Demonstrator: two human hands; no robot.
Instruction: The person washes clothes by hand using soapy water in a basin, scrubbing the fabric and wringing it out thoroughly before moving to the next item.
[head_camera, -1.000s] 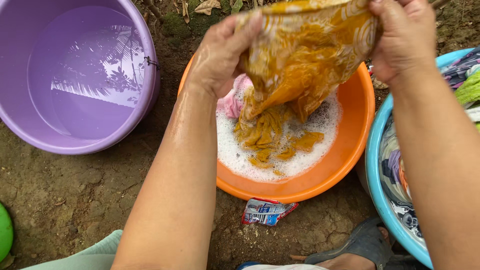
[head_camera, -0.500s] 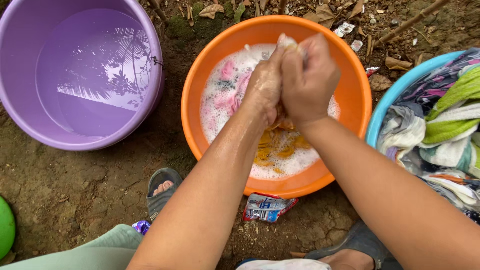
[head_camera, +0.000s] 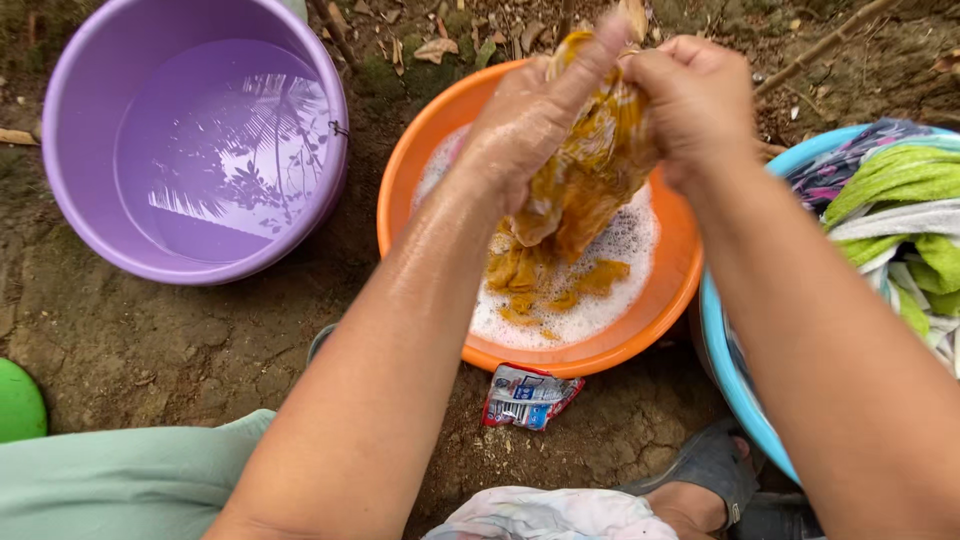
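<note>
Ground of bare brown earth (head_camera: 150, 340) carries three plastic vessels, listed by apparent size. Purple tub (head_camera: 90, 230), upper left, holds clear water and stands well apart from both hands. Orange basin (head_camera: 640, 335), centre, holds white suds in which loose folds of cloth float. Blue basin (head_camera: 735, 385), at the right edge and just beside the orange one, is heaped with mixed laundry (head_camera: 905, 215) in green, white and patterned fabric.

Both forearms reach forward from the lower edge of the view and meet above the far half of the orange basin. Yellow patterned cloth (head_camera: 590, 175) is bunched between the hands and lifted clear of the suds at its upper end. Its long axis runs roughly vertically: the top is pinched at the hands, and the lower end trails down into the foam, toward the person. Left hand (head_camera: 525, 120) is closed around the cloth from the left side, wet and shining, fingers extended upward along it. Right hand (head_camera: 695, 100) is clenched on the same bunch from the right. The two hands are close together, on either side of the cloth, and neither is clearly nearer to it.

Crumpled sachet (head_camera: 530, 397) lies on the ground touching or just below the near rim of the orange basin. Sandalled foot (head_camera: 705, 480) shows at the lower right. Green object (head_camera: 18, 400) is cut off at the left edge.
</note>
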